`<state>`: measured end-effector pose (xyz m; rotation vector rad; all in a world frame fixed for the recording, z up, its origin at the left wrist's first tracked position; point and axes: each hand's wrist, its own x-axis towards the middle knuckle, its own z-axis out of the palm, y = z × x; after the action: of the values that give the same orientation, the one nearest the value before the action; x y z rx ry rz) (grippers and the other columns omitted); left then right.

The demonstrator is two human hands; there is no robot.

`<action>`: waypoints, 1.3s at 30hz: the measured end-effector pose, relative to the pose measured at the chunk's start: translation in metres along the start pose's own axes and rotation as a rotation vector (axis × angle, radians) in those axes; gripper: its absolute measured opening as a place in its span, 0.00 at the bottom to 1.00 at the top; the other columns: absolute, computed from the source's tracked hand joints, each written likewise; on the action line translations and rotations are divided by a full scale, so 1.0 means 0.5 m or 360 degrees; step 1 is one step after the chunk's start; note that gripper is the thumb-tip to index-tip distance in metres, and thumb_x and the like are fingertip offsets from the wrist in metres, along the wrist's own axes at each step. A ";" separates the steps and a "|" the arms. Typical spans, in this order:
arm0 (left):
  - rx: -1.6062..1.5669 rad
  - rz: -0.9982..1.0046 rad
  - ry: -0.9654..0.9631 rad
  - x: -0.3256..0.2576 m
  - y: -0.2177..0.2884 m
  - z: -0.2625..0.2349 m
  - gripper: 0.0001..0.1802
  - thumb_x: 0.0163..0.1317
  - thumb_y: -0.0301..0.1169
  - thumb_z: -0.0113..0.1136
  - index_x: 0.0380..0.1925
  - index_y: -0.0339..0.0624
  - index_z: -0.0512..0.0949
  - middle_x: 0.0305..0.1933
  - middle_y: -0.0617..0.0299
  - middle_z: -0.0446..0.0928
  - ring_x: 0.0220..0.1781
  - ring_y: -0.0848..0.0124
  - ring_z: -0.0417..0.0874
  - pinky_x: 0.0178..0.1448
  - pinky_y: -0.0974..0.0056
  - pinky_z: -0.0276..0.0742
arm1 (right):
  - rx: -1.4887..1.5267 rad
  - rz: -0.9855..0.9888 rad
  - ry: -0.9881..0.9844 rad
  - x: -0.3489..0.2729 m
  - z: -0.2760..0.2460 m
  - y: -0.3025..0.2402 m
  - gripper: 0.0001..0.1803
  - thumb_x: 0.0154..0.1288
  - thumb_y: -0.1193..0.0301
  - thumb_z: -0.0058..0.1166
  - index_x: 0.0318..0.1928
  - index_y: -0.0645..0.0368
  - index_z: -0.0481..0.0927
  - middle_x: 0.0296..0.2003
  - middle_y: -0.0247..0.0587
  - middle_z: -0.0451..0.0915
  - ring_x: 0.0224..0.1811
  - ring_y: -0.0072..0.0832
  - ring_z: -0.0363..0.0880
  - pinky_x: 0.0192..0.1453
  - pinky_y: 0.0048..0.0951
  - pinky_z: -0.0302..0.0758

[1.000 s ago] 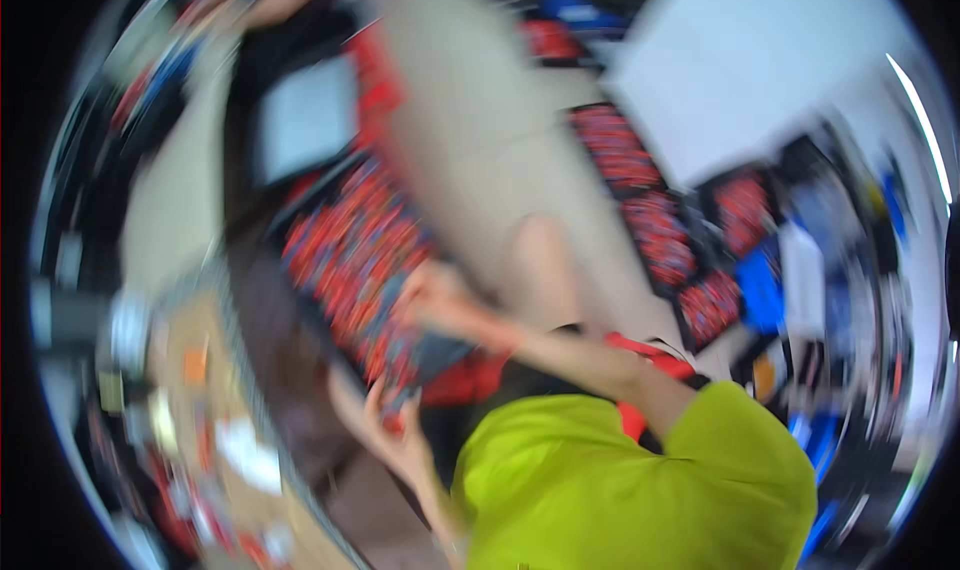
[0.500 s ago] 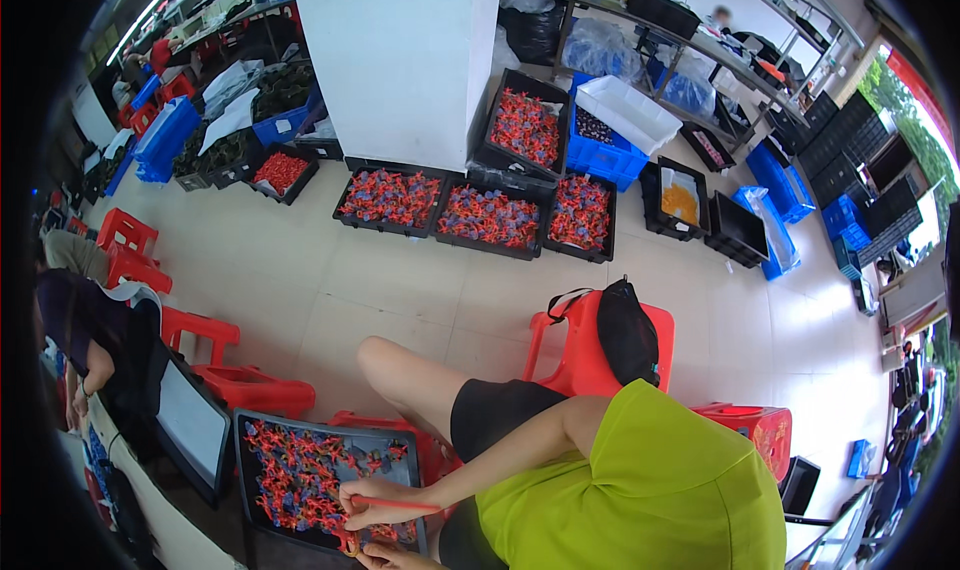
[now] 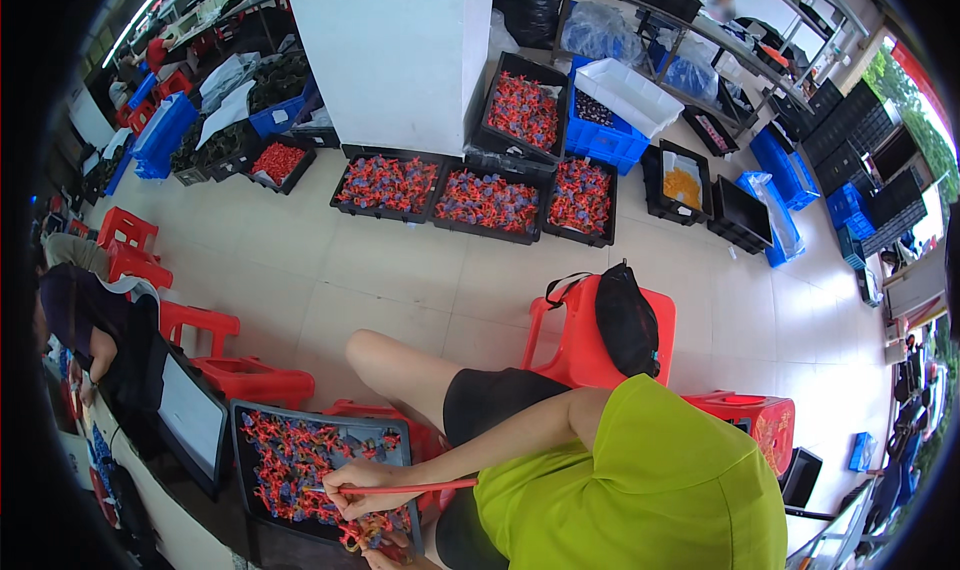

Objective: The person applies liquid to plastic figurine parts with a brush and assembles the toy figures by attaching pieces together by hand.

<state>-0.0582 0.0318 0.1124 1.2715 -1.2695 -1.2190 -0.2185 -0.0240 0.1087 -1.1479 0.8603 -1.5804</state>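
My right hand (image 3: 352,482) is closed around a thin red stick (image 3: 425,488), which lies nearly level, its pale tip toward the tray. At the lower edge my left hand (image 3: 392,554) has its fingers pinched by a small red piece with a yellowish part (image 3: 372,540); the frame's edge partly cuts it off. Both hands are over the near right part of a dark tray (image 3: 238,470). Small red and blue-violet figures (image 3: 285,460) fill most of that tray, with a barer strip along its far right side.
Left of the tray leans a dark-rimmed pale panel (image 3: 190,415), near a person (image 3: 95,315) at the table. Red stools (image 3: 255,380) stand beyond; one holds a black bag (image 3: 628,325). Crates of red and violet pieces (image 3: 487,205) line the white pillar (image 3: 385,60).
My right hand has drawn slightly left and away from my left hand. The red stick now shows longer and flatter. The view has shifted a little.
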 end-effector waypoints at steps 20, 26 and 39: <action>-0.0454 -0.0279 -0.0270 -0.059 -0.102 0.039 0.25 0.64 0.48 0.56 0.44 0.34 0.75 0.33 0.62 0.77 0.24 0.76 0.70 0.29 0.71 0.67 | -0.0327 -0.0080 0.0052 -0.106 -0.080 -0.018 0.00 0.62 0.78 0.49 0.34 0.61 0.73 0.28 0.34 0.78 0.30 0.23 0.77 0.33 0.24 0.73; -0.0235 -0.0205 0.0070 -0.067 -0.124 0.018 0.22 0.64 0.33 0.55 0.55 0.31 0.70 0.21 0.70 0.63 0.23 0.82 0.63 0.27 0.75 0.61 | -0.0019 0.0033 -0.0134 -0.104 -0.116 -0.069 0.10 0.66 0.75 0.48 0.45 0.64 0.78 0.29 0.36 0.80 0.33 0.20 0.78 0.40 0.22 0.74; -0.0375 -0.0511 -0.0122 -0.081 -0.032 0.062 0.17 0.61 0.26 0.61 0.48 0.30 0.75 0.42 0.64 0.78 0.42 0.81 0.75 0.49 0.74 0.69 | -0.0473 -0.0049 -0.0322 -0.105 -0.099 -0.098 0.14 0.68 0.66 0.51 0.34 0.66 0.81 0.28 0.40 0.79 0.28 0.26 0.75 0.33 0.25 0.69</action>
<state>-0.0866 0.0736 0.0955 1.2954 -0.9625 -1.6075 -0.2752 0.0402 0.1239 -1.5097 0.9662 -1.3618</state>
